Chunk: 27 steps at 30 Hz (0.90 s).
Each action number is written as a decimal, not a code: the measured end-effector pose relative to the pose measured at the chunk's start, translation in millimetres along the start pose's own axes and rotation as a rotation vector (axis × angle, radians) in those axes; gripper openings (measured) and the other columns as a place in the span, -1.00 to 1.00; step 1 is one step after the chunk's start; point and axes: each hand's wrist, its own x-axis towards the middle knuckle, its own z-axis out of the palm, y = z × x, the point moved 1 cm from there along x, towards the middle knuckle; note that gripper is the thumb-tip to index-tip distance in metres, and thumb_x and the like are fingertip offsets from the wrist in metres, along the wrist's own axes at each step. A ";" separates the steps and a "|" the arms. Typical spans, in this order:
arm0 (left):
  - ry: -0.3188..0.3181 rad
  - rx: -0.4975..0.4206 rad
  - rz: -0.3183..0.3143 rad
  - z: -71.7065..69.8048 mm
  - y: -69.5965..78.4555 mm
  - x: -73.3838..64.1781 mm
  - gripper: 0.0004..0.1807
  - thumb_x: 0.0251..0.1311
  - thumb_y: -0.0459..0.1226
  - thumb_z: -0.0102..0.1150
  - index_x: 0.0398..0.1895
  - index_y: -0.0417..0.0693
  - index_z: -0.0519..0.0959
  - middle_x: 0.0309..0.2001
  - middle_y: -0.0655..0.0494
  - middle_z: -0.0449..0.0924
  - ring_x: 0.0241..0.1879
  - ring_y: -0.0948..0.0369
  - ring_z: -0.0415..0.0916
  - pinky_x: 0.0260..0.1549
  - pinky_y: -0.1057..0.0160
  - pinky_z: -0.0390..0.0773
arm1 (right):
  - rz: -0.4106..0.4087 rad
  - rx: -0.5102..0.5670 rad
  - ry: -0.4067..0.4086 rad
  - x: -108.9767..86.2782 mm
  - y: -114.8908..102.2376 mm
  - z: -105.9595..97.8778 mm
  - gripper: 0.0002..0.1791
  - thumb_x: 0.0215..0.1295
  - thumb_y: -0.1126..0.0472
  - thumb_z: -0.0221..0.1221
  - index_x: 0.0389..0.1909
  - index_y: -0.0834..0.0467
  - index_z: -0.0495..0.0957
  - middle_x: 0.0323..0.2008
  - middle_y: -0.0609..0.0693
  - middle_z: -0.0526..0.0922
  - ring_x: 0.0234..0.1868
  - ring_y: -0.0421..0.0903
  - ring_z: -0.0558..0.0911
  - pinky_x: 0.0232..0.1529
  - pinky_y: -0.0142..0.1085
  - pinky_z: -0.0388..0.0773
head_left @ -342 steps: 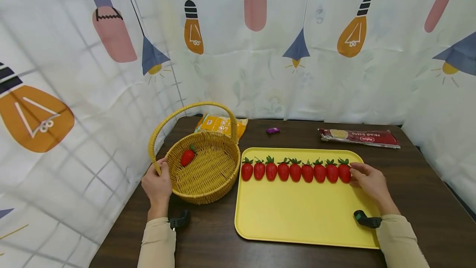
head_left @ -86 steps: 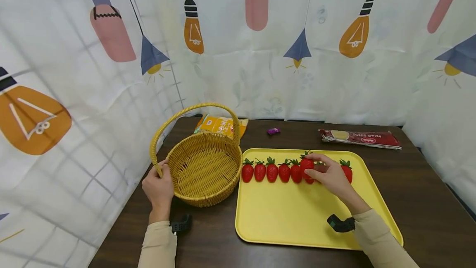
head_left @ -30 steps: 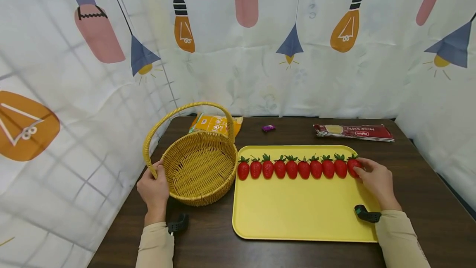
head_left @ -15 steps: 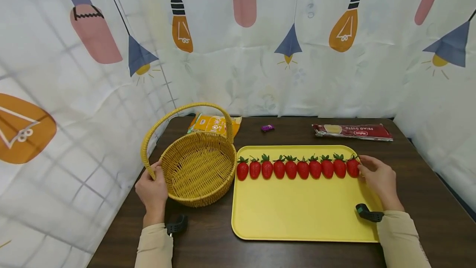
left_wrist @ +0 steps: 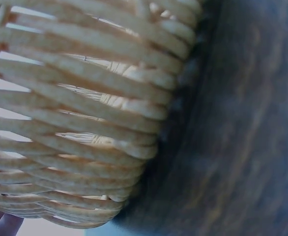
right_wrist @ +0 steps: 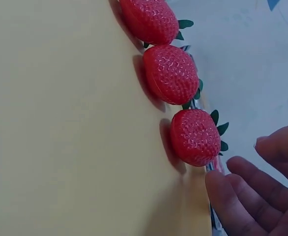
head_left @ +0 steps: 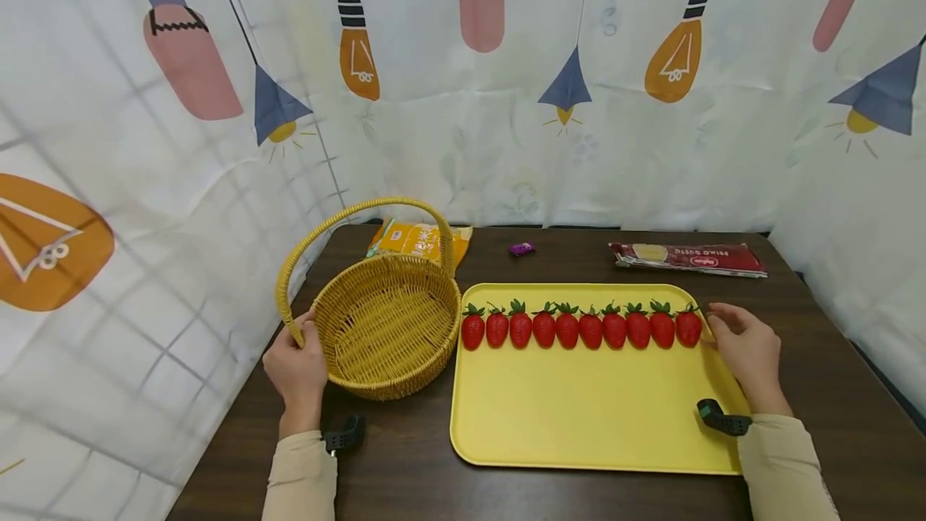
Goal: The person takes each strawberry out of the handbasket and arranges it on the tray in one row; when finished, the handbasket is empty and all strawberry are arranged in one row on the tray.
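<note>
My left hand [head_left: 297,368] grips the left side of a yellow wicker basket [head_left: 391,384] where its tall handle meets the rim. Nothing lies inside the basket. In the left wrist view the basket's woven wall [left_wrist: 75,103] fills much of the frame, with a bit of fingers [left_wrist: 6,225] at the lower corner. Several red strawberries [head_left: 567,330] with green leaves lie in one row along the far part of a yellow tray [head_left: 579,408]. Just right of the end strawberry [right_wrist: 195,137], my right hand [head_left: 748,352] holds nothing; its fingers are apart from the fruit.
An orange snack packet [head_left: 419,239] lies behind the basket. Farther back are a small purple wrapped candy [head_left: 521,248] and a long red biscuit packet [head_left: 690,258]. A patterned white curtain [head_left: 434,151] hangs behind and beside the dark wooden table [head_left: 405,457].
Earlier, a strawberry lay in the basket; now the row on the tray is one longer. My right hand has let go of the end strawberry and drawn right. The left hand keeps its grip.
</note>
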 end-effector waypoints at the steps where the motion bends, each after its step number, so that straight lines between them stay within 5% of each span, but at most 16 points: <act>1: 0.003 0.001 0.000 -0.4 -0.4 0.2 -0.77 0.29 -0.30 0.11 -0.22 -0.15 0.77 -0.54 -0.13 0.67 -0.77 0.47 0.15 -0.63 0.44 0.17 | -0.006 0.000 0.007 0.7 -0.7 0.2 -0.59 0.46 0.07 0.03 0.14 0.24 0.57 0.03 0.28 0.63 -0.18 -0.13 0.52 -0.50 -0.62 0.42; 5: -0.027 -0.001 -0.030 -1.1 0.5 -1.5 -0.75 0.32 -0.27 0.10 -0.30 -0.18 0.76 -0.38 -0.08 0.73 -0.77 0.43 0.09 -0.64 0.40 0.12 | -0.026 0.080 0.001 1.1 -5.7 -0.3 -0.59 0.45 0.09 0.05 0.14 0.26 0.56 0.00 0.28 0.62 -0.37 -0.38 0.51 -0.48 -0.59 0.49; 9: -0.160 0.000 -0.105 -3.4 8.3 -2.4 -0.69 0.38 -0.14 0.07 -0.28 -0.20 0.68 -0.07 0.01 0.72 -0.67 0.35 0.19 -0.57 0.36 0.15 | -0.054 0.213 -0.054 -3.4 -15.0 -1.1 -0.56 0.45 0.10 0.07 0.16 0.32 0.52 -0.14 -0.01 0.65 -0.42 -0.37 0.58 -0.43 -0.51 0.56; 12: -0.267 -0.033 -0.166 -9.1 24.2 0.9 -0.61 0.40 -0.03 0.02 -0.04 -0.18 0.54 0.11 -0.01 0.61 -0.41 0.18 0.42 -0.41 0.28 0.25 | -0.086 0.296 -0.139 -6.3 -26.9 -1.2 -0.51 0.45 0.08 0.07 0.21 0.35 0.46 -0.20 -0.28 0.61 -0.36 -0.27 0.61 -0.36 -0.46 0.59; 15: -0.270 -0.078 -0.136 -17.1 50.6 8.8 -0.47 0.36 -0.01 0.06 0.20 -0.19 0.33 0.31 -0.08 0.36 0.10 0.00 0.39 -0.04 0.08 0.36 | -0.143 0.320 -0.258 -6.1 -44.2 -1.8 -0.48 0.46 0.06 0.06 0.25 0.36 0.41 -0.14 -0.18 0.66 -0.33 -0.23 0.66 -0.32 -0.38 0.62; 17: -0.175 -0.124 -0.020 -23.2 76.8 15.2 -0.38 0.31 -0.04 0.11 0.29 -0.20 0.23 0.37 -0.13 0.23 0.34 -0.04 0.17 0.20 -0.08 0.23 | -0.200 0.291 -0.327 -4.5 -58.0 -1.9 -0.49 0.47 0.05 0.05 0.25 0.32 0.42 -0.04 0.02 0.66 -0.31 -0.28 0.67 -0.31 -0.37 0.63; 20: 0.031 -0.212 0.223 -29.8 130.0 23.6 -0.37 0.25 -0.04 0.12 0.17 -0.36 0.26 0.40 -0.17 0.15 0.50 0.01 -0.15 0.41 -0.05 -0.09 | -0.277 0.226 -0.396 -1.3 -78.9 -1.1 -0.53 0.47 0.04 0.05 0.24 0.26 0.45 0.06 0.26 0.59 -0.26 -0.28 0.69 -0.27 -0.36 0.62; 23: 0.149 -0.317 0.439 -26.8 181.8 28.6 -0.46 0.21 -0.06 0.07 -0.07 -0.46 0.40 0.25 -0.25 0.37 0.43 -0.02 0.09 0.39 0.00 0.01 | -0.330 0.146 -0.413 0.2 -98.9 0.6 -0.54 0.48 -0.02 0.03 0.22 0.18 0.48 0.09 0.24 0.58 -0.18 -0.08 0.71 -0.22 -0.33 0.61; 25: 0.064 -0.333 0.550 -20.1 203.8 32.6 -0.55 0.20 -0.12 0.06 -0.17 -0.43 0.49 0.15 -0.23 0.49 0.30 -0.03 0.31 0.29 -0.02 0.21 | -0.364 0.099 -0.411 1.2 -113.4 3.0 -0.52 0.48 -0.05 0.01 0.22 0.16 0.49 0.08 0.21 0.60 -0.13 0.09 0.68 -0.18 -0.26 0.59; 27: -0.106 -0.258 0.661 -9.6 219.4 37.1 -0.66 0.23 -0.15 0.07 -0.24 -0.31 0.58 0.08 -0.17 0.58 0.17 -0.03 0.46 0.15 -0.04 0.39 | -0.414 0.076 -0.406 2.1 -129.8 6.2 -0.52 0.47 -0.07 0.02 0.22 0.15 0.51 0.07 0.18 0.61 -0.08 0.13 0.65 -0.14 -0.13 0.58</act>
